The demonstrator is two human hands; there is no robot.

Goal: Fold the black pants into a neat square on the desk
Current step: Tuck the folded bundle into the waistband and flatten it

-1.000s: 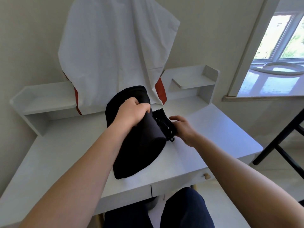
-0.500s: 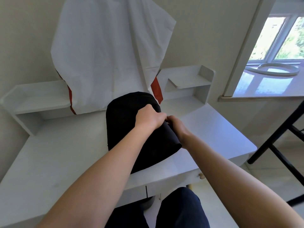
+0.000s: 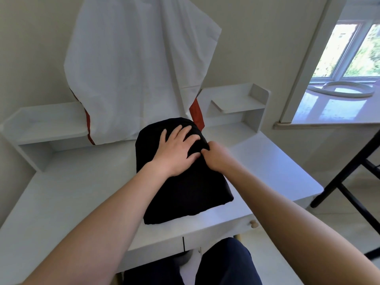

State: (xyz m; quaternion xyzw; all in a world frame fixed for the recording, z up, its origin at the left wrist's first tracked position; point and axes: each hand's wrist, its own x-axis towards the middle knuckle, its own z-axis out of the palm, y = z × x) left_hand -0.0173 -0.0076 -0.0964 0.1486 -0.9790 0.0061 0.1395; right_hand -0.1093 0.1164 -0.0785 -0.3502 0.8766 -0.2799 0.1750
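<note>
The black pants (image 3: 191,194) lie folded into a thick, roughly rectangular bundle in the middle of the white desk (image 3: 72,192). My left hand (image 3: 176,153) rests flat on the far half of the bundle, fingers spread. My right hand (image 3: 216,156) sits at the bundle's right edge, just beside the left thumb, fingers curled into the fabric. How much cloth it pinches is hidden.
A white sheet with red edging (image 3: 135,64) hangs against the wall behind the pants. Small white shelves stand at the back left (image 3: 45,128) and back right (image 3: 236,103). A black stand (image 3: 345,171) is to the right; my knees are under the desk's front edge.
My left hand let go of the raised fold and now presses flat on the bundle. The top layer came down, covering the drawstring end. My right hand shifted slightly left to the bundle's edge.
</note>
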